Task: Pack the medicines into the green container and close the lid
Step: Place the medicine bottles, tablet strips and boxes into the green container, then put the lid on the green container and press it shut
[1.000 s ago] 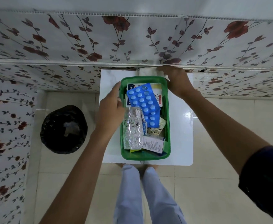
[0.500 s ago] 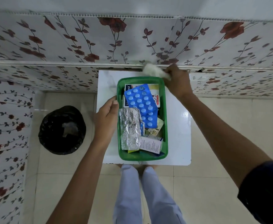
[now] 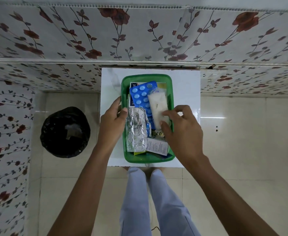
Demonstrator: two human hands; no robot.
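The green container stands open on a small white table. Inside lie a blue blister pack, a crumpled silver foil strip, a white leaflet box and other packets. A white gauze-like packet lies on top of the blue pack, and my right hand pinches its near end with thumb and fingers. My left hand grips the container's left rim, thumb over the edge by the foil strip. No lid is in view.
A bin lined with a black bag stands on the tiled floor left of the table. Floral-patterned walls close in behind and on the left. My legs in light trousers are just below the table's near edge.
My right hand has carried the white packet from the table's far edge into the container, laying it on the blue blister pack. My left hand has stayed on the left rim.
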